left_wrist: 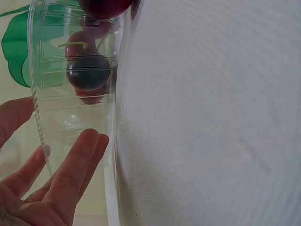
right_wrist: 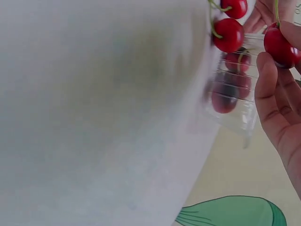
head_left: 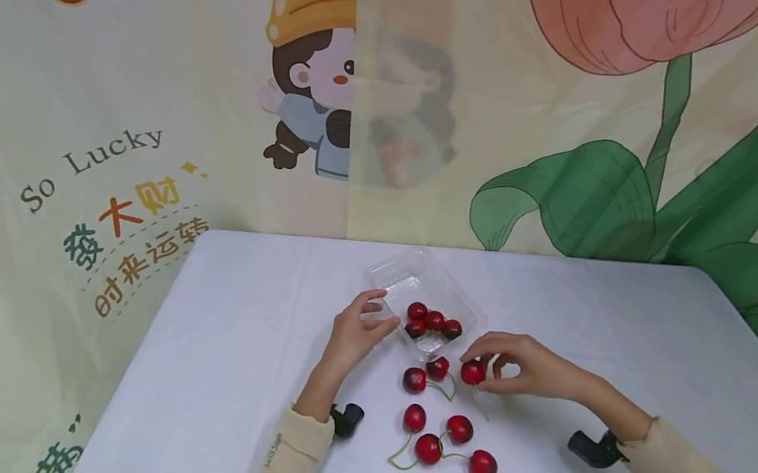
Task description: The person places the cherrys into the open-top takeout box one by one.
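Bracing box [head_left: 451, 291] with left hand [head_left: 352, 331], apparently to steady it, with fingers spread against the wall; pinching held cherry [head_left: 472, 373] in right hand [head_left: 541, 367] between thumb and fingertips, by the body, likely for a surer hold than the thin stem; holding it just outside the near right corner; counting one box, four inside cherries [head_left: 434, 320], six loose cherries [head_left: 428, 449] on table [head_left: 222, 382], one pinched.

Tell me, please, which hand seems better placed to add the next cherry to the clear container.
Probably the right hand: it pinches a cherry near the clear container, while the left hand is at the container's side, holding no cherry.
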The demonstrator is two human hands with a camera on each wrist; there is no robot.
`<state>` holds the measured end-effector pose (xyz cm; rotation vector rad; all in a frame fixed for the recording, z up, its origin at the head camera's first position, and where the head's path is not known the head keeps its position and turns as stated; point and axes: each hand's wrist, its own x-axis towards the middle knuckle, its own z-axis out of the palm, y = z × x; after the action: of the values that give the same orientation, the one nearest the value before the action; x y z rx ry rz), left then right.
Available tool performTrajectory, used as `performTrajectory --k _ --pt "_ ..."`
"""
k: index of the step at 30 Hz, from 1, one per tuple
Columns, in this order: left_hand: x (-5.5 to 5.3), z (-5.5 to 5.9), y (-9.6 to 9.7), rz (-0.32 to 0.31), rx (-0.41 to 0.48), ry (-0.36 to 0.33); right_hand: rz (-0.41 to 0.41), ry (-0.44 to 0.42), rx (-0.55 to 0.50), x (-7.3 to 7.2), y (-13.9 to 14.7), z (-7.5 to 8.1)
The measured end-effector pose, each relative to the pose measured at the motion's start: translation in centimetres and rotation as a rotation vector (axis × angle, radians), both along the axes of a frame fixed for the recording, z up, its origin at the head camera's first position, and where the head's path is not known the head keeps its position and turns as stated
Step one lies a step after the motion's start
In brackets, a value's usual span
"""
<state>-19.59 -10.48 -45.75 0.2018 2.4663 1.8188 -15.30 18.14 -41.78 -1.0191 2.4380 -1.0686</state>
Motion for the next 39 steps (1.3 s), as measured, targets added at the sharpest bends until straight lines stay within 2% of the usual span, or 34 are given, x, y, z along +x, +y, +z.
performTrajectory --k 7,14,23,28,32,39 --pt "0.0 0.1 -0.1 -0.007 0.018 -0.005 -0.022 0.089 -0.021 -1.8 -1.1 1.9" --pt "0.1 0.0 -0.2 -0.013 0.016 -0.011 -0.053 0.129 -0.074 -4.1 -2.5 2.8" --pt "0.2 0.1 -0.5 -0.021 0.014 -0.025 -0.075 0.107 -0.074 -6.7 -4.4 3.0" --pt "0.2 0.3 -0.5 -0.027 0.011 -0.027 -0.056 0.096 -0.056 -8.2 -5.5 2.9" --pt "0.1 0.4 -0.6 -0.028 0.023 -0.024 -0.033 0.067 -0.015 -9.4 -6.4 2.9" --pt "0.3 0.4 -0.6 -0.038 0.018 -0.033 -0.02 0.015 0.088 -10.5 -8.1 2.4"
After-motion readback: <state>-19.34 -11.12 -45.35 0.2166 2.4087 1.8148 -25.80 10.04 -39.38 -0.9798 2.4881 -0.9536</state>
